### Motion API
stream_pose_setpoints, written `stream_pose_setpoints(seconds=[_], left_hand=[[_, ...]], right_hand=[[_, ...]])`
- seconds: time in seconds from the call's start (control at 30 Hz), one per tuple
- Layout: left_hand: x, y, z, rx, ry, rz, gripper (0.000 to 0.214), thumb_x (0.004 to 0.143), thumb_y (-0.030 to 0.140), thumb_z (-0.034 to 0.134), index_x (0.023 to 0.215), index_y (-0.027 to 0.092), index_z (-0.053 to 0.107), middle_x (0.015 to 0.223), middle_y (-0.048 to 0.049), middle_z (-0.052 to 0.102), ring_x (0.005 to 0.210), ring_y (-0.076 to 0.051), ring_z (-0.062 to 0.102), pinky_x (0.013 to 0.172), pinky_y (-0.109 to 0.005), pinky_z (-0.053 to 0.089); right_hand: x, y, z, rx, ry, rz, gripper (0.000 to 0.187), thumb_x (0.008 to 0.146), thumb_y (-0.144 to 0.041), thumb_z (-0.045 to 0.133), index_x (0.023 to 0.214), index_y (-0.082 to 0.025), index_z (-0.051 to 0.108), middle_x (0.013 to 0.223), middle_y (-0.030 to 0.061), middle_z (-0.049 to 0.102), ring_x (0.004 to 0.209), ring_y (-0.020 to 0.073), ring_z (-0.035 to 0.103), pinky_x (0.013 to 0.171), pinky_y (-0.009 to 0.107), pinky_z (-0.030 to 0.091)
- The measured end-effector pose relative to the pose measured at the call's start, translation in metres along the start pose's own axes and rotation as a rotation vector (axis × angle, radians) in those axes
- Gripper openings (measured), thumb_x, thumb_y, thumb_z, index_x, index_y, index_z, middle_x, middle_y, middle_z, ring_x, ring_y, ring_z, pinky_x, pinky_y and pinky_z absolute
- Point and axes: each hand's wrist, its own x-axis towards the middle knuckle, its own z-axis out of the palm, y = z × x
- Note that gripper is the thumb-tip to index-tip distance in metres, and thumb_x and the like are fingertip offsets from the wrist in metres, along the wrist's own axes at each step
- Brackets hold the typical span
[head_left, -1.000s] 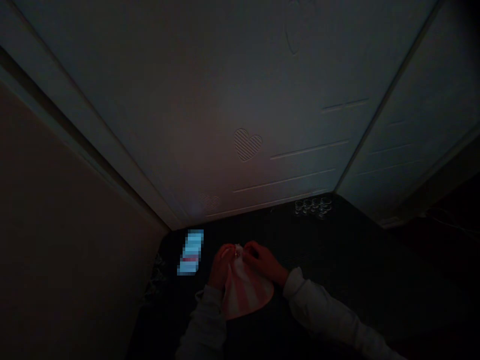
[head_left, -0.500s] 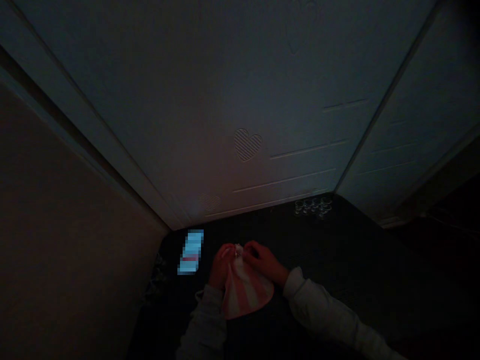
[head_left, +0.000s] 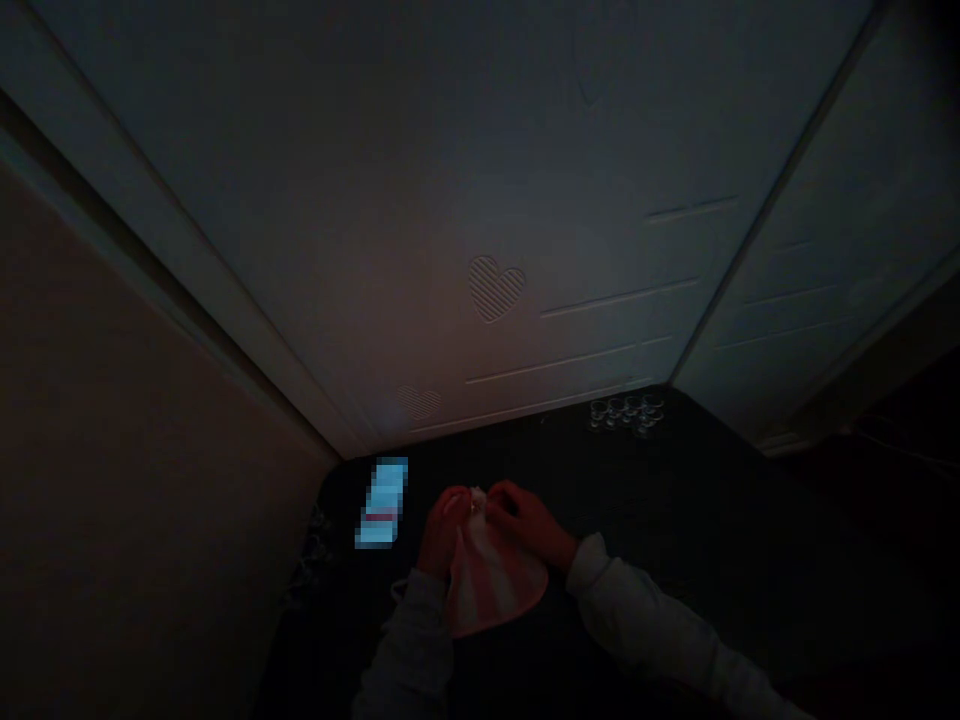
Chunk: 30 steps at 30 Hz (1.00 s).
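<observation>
A pink-and-white striped cloth (head_left: 499, 585) hangs fanned out below my two hands, over the dark table. Its gathered top shows as a small pale bunch between my fingers. My left hand (head_left: 444, 530) is closed on the cloth's left upper part. From the other side my right hand (head_left: 529, 522) pinches the upper right of it, thumb and fingers together. The dim light hides whether anything small is inside the bunch. Both wrists come out of pale long sleeves.
Left of my hands lies a lit, blurred-out screen (head_left: 382, 503) on the dark table (head_left: 637, 500). Several small clear glass cups (head_left: 626, 412) stand at the back right, and more glassy shapes (head_left: 311, 550) line the left edge. A white panel (head_left: 487, 200) with heart reliefs rises behind.
The scene has grown slightly dimmer around the cloth. My hands keep nearly the same place and grip, with only tiny shifts at the gathered top.
</observation>
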Motion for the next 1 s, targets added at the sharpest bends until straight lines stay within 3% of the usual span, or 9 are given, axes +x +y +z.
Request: stream_pose_setpoints(seconds=[0.47, 1.0], left_hand=[[0.0016, -0.002, -0.0023, 0.051, 0.011, 0.036, 0.022, 0.064, 0.033, 0.06, 0.076, 0.014, 0.056, 0.071, -0.0014, 0.058, 0.068, -0.013, 0.054, 0.062, -0.023, 0.042], [-0.0001, 0.0014, 0.0008, 0.02, 0.034, -0.012, 0.022, 0.062, 0.032, 0.062, 0.075, 0.015, 0.056, 0.072, -0.0007, 0.059, 0.068, -0.013, 0.055, 0.062, -0.023, 0.042]], right_hand=[[-0.0006, -0.002, -0.0009, -0.006, -0.013, 0.009, 0.024, 0.078, -0.038, 0.048, 0.087, -0.016, 0.052, 0.072, 0.0005, 0.054, 0.065, 0.0111, 0.049, 0.059, 0.022, 0.039], [-0.0009, -0.0037, -0.0015, -0.016, -0.017, 0.02, 0.022, 0.078, -0.037, 0.048, 0.086, -0.016, 0.052, 0.07, -0.0002, 0.053, 0.063, 0.0107, 0.048, 0.057, 0.022, 0.038]])
